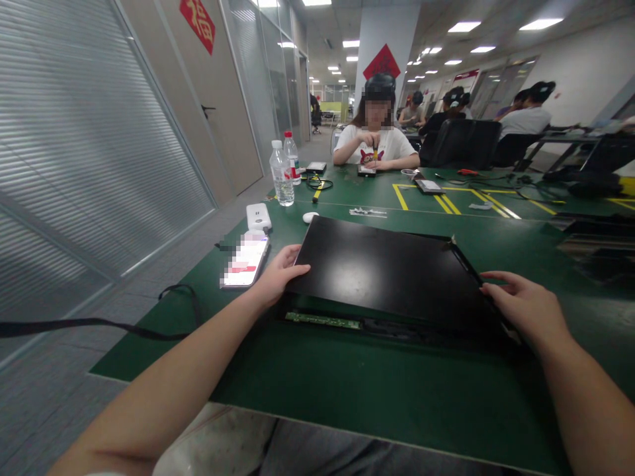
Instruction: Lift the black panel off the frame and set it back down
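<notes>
A flat black screen panel [377,264] is tilted above the green table, its left side raised. My left hand [278,274] grips the panel's left edge, thumb on top and fingers underneath. At the right side a thin black frame [469,264] runs along the panel, and my right hand [530,307] pinches it there. Whether the right fingers also hold the panel itself is hard to see. Below the panel's near edge, a narrow green circuit board [322,321] shows in a dark lower strip of the frame.
Left on the green table [347,383] are a lit phone [245,261], a white power bank [258,217] and water bottles [282,175]. A white mouse-like object [310,217] sits behind the panel. Opposite, a person [377,142] works with a screwdriver. Dark panels [600,241] lie right.
</notes>
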`<state>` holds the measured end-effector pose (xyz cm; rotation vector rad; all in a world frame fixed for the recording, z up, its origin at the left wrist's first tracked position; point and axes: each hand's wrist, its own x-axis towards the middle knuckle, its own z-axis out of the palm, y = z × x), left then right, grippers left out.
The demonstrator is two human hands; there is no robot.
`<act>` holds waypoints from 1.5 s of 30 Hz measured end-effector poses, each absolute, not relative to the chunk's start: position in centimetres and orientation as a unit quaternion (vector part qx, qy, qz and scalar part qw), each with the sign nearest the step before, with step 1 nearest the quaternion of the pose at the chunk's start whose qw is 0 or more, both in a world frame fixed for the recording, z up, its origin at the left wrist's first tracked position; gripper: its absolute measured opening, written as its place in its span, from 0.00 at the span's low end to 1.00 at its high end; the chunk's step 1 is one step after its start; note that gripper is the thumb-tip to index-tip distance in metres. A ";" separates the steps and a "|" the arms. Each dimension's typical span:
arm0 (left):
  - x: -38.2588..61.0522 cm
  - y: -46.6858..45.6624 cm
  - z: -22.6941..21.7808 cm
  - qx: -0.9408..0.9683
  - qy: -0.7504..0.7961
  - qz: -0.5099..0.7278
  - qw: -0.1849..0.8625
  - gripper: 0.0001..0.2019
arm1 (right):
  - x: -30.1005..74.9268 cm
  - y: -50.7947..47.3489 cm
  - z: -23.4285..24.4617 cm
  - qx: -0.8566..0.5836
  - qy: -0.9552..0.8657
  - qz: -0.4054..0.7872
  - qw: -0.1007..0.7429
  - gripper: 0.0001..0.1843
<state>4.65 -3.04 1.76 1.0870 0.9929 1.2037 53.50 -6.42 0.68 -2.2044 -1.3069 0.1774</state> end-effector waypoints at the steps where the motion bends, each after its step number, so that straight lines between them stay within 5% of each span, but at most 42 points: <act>1: 4.6 -3.1 1.8 0.465 0.425 0.514 0.582 0.29 | 53.6 -6.4 0.6 -0.821 -0.491 0.063 0.283 0.20; 28: 4.2 -2.8 1.8 0.456 0.412 0.480 0.626 0.33 | 54.3 -6.0 -0.1 -0.825 -0.463 0.109 0.304 0.23; 45: 4.1 -3.0 1.5 0.540 0.454 0.475 0.526 0.33 | 54.5 -6.0 0.3 -0.828 -0.465 0.114 0.292 0.23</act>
